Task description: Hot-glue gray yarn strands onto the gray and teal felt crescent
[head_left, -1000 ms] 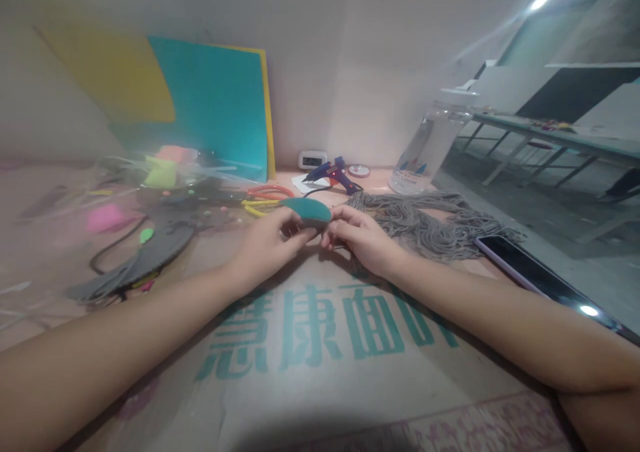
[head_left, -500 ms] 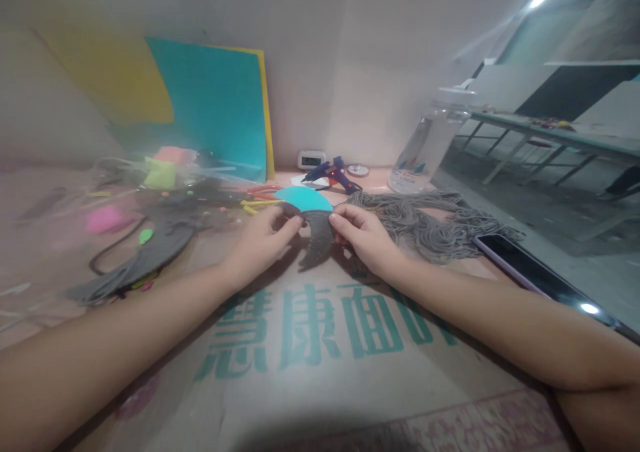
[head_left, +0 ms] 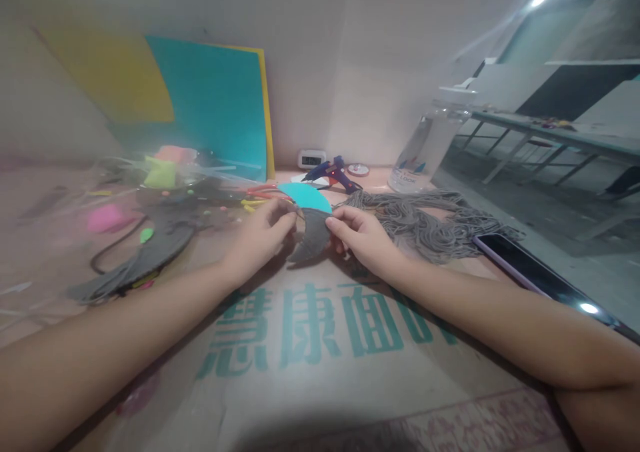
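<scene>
A grey, curved, yarn-covered piece (head_left: 315, 233) hangs between my two hands at the middle of the view, its pointed end toward the lower left. My left hand (head_left: 267, 239) pinches at its upper left edge. At its right edge, my right hand (head_left: 363, 239) grips it between thumb and fingers. Just behind the piece lies a turquoise rounded sheet (head_left: 306, 197), its lower part hidden. Grey yarn (head_left: 435, 225) lies in a loose heap to the right of my right hand.
A dark blue glue gun (head_left: 334, 173), a small white clock (head_left: 311, 159) and a clear bottle (head_left: 425, 149) stand at the back. A phone (head_left: 540, 272) lies right. Another grey crescent (head_left: 160, 249) and craft bits lie left; coloured sheets (head_left: 215, 105) lean on the wall.
The grey piece has turned, so more of its broad face shows and its tip sits further left. My left hand has shifted slightly left and up.
</scene>
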Motion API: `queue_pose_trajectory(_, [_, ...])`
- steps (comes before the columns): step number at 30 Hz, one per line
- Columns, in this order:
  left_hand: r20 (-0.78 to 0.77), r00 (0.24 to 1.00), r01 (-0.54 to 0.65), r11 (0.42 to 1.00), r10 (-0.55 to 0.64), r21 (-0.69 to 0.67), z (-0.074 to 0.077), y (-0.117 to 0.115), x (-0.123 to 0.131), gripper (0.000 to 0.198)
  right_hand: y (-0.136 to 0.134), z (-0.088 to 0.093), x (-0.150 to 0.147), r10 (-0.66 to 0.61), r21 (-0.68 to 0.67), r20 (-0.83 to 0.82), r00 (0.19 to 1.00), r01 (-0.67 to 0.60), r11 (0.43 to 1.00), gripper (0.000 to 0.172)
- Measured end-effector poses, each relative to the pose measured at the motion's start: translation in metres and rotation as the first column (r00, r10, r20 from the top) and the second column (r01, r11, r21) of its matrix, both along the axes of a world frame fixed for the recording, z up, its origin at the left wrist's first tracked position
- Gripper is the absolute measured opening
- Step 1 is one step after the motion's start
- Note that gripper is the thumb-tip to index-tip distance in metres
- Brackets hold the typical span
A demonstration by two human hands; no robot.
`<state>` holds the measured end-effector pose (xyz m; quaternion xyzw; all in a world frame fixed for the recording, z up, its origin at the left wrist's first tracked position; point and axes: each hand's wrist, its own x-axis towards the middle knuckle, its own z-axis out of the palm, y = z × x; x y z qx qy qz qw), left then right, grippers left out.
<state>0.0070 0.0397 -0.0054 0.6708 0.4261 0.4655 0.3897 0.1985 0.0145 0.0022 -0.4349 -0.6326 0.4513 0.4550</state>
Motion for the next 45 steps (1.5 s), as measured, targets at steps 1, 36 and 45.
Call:
queue_pose_trajectory(1, [0.018,1.0,0.013,1.0,-0.013,-0.007,0.001,-0.001,0.0,0.009,0.0,0.0,0.0,-0.026,0.004,-0.002,1.0,0.026,1.0,0.024])
queue_pose_trajectory(36, [0.169,0.985,-0.016,0.998,0.028,-0.068,0.004,0.006,-0.002,0.043,0.015,-0.006,0.007,-0.056,-0.047,-0.326,0.944,0.043,0.998,0.039])
queue_pose_trajectory(45, [-0.104,0.988,0.118,0.993,-0.114,0.025,-0.004,0.002,-0.005,0.03,0.012,-0.005,0.004,0.012,-0.073,-0.309,0.951,-0.036,0.997,0.042])
